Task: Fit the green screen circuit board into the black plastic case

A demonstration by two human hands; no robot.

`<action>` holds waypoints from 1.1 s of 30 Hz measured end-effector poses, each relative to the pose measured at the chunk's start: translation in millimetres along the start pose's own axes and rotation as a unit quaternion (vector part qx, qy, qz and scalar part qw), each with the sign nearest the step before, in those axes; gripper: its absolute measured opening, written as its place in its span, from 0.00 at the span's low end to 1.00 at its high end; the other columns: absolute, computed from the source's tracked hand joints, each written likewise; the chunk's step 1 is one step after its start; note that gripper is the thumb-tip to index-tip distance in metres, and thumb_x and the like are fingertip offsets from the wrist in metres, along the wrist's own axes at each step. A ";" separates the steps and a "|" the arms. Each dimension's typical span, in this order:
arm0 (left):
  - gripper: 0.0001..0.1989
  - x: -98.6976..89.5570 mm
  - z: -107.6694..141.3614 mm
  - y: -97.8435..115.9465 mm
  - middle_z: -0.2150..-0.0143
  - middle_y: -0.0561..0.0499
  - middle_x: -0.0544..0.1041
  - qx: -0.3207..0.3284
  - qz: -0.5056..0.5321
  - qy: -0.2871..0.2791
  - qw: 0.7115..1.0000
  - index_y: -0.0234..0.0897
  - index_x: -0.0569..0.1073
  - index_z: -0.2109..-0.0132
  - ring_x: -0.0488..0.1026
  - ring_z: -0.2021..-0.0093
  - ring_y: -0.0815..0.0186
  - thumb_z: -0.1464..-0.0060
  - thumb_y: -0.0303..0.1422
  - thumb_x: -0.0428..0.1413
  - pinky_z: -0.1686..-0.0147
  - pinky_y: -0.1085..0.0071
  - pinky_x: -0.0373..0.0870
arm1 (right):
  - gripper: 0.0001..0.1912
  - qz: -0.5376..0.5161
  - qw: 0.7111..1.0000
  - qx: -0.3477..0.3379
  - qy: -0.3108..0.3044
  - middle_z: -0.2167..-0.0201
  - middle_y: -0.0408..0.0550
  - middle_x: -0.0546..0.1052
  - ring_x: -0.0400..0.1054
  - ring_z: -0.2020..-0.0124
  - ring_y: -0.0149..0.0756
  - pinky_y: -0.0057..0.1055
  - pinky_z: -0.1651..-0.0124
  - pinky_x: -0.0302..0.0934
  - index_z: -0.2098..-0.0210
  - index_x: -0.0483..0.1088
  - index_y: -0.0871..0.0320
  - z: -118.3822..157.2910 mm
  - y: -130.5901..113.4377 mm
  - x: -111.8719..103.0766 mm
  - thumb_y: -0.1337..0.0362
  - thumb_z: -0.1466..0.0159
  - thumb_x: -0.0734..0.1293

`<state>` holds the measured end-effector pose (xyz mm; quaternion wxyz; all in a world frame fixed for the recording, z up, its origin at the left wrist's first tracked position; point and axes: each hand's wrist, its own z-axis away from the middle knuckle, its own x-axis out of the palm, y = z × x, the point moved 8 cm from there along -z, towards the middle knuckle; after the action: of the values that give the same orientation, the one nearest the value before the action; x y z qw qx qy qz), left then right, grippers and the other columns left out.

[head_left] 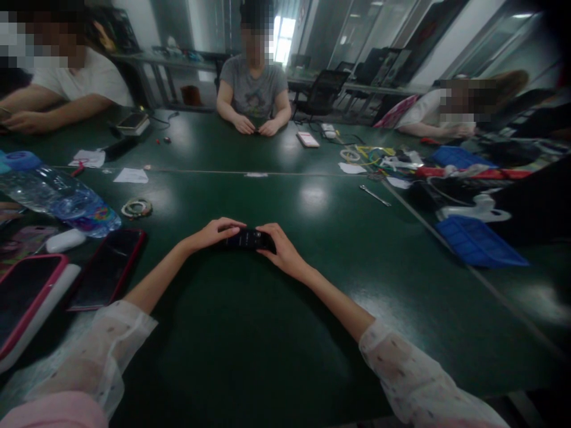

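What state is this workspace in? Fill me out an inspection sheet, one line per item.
Surface: dark green table, glossy, with visible seams.
Job's things: black device, its screen text too small to read.
Clutter: plastic bottle and red-edged phone at left; wrench and nearer blue tray at right.
Hands: left hand and right hand hold the device's opposite ends.
Cables: yellow cables tangled at far right.
Surroundings: person in grey opposite, others on either side.

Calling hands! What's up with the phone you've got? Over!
Left grip, right grip: on opposite ends of black phone. Faintly lit. Red-edged phone off left, out of the way.
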<state>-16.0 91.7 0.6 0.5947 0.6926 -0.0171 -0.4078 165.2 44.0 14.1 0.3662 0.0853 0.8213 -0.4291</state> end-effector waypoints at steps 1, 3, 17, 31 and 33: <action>0.23 0.2 0.4 0.2 0.42 0.49 0.71 -0.005 0.005 -0.003 1.000 0.47 0.72 0.42 0.65 0.40 0.53 0.38 0.51 0.50 0.40 0.54 0.60 | 0.29 -0.007 1.000 0.004 -0.003 0.44 0.51 0.64 0.64 0.44 0.47 0.55 0.44 0.66 0.40 0.56 0.45 0.1 0.8 0.5 0.66 0.37 0.68; 0.23 0.2 1.5 0.6 0.42 0.49 0.70 -0.015 0.012 -0.007 1.000 0.48 0.72 0.42 0.64 0.40 0.53 0.39 0.51 0.51 0.40 0.54 0.60 | 0.29 -0.019 1.000 0.007 -0.007 0.44 0.51 0.64 0.64 0.43 0.46 0.55 0.44 0.66 0.40 0.55 0.45 0.4 1.4 0.8 0.66 0.37 0.68; 0.24 -0.7 -5.2 -16.6 0.44 0.48 0.72 0.004 -0.018 0.032 0.999 0.45 0.75 0.47 0.64 0.40 0.53 0.38 0.53 0.48 0.40 0.53 0.59 | 0.30 -0.032 0.999 -0.001 0.016 0.45 0.50 0.67 0.65 0.42 0.45 0.53 0.40 0.62 0.40 0.57 0.47 -1.1 3.4 -1.7 0.67 0.38 0.69; 0.39 2.1 0.7 -7.8 0.39 0.45 0.69 0.015 -0.023 0.010 1.000 0.47 0.64 0.37 0.65 0.39 0.50 0.55 0.44 0.66 0.41 0.49 0.60 | 0.29 -0.044 0.997 0.045 0.034 0.45 0.51 0.69 0.65 0.43 0.45 0.51 0.40 0.62 0.40 0.59 0.51 -1.6 15.4 -4.7 0.65 0.39 0.70; 0.38 1.9 0.5 -13.3 0.40 0.43 0.70 -0.001 -0.013 0.021 1.000 0.44 0.65 0.38 0.67 0.41 0.50 0.55 0.43 0.66 0.42 0.49 0.61 | 0.28 -0.062 0.996 0.044 0.049 0.46 0.51 0.70 0.66 0.44 0.45 0.51 0.40 0.62 0.41 0.60 0.51 -1.3 15.4 -6.3 0.64 0.39 0.70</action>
<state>-21.1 94.1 -11.5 0.5907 0.7004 0.0047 -0.4006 176.1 55.7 9.0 0.2943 0.0706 0.8223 -0.4818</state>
